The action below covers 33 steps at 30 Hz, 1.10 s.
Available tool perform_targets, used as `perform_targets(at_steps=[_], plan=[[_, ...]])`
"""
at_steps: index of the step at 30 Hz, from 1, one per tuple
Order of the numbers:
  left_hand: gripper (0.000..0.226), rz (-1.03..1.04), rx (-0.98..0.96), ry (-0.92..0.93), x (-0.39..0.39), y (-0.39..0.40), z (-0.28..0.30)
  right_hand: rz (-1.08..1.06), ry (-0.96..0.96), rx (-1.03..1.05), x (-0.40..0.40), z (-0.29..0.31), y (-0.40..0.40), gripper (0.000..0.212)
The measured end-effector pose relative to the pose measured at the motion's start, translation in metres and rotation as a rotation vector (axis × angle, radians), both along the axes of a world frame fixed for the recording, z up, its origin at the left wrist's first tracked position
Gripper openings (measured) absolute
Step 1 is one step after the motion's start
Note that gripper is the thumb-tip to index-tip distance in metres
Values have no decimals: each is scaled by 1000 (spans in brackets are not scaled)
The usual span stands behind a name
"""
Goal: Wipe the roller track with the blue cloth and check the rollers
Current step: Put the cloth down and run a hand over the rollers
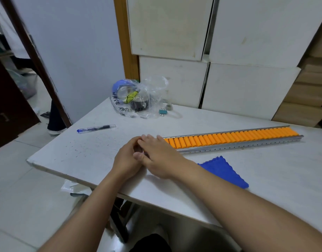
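**Hands meet at the track's near end**

Fingers [151, 138] of the right hand [157, 157] lie stretched out flat and close together over the left end of the track [234, 140], their tips reaching past it. Left hand [128, 157] curls in against the right one, its fingers bent and its thumb touching the right hand's side; whether either hand pinches anything cannot be told, since that end of the track is hidden beneath them. From the hands the track runs off to the right across the table [94, 153], its orange rollers [229, 138] packed in a row between metal rails. Cloth [224, 170] lies flat on the table just in front of the track, beside the right forearm and touched by no finger. Beyond the track's left end lie a pen [96, 128], a plastic bag [136, 99] and a binder clip [163, 112].
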<state>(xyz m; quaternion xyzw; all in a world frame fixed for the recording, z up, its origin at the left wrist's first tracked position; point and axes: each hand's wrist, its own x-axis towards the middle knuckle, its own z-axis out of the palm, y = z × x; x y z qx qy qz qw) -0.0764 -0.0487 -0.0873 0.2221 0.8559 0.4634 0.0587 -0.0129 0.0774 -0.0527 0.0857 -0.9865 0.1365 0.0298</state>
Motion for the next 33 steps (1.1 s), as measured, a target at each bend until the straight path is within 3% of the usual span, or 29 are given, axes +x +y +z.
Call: perform_targets(at_steps=[2, 9, 21, 27, 33], plan=[[50, -12, -4, 11, -2, -2, -1, -6, -25, -13, -6, -2, -1, 60], [84, 26, 8, -26, -10, 2, -5, -96, -41, 16, 6, -14, 36, 69], [71, -47, -122, 19, -14, 2, 3, -279, -120, 1, 41, -5, 90, 75], [65, -111, -202, 9, -15, -28, 10, -277, -44, -80, 53, -2, 95, 72], [90, -148, -361, 34, -16, -16, 20, -165, -33, -41, 44, 1, 77, 67]])
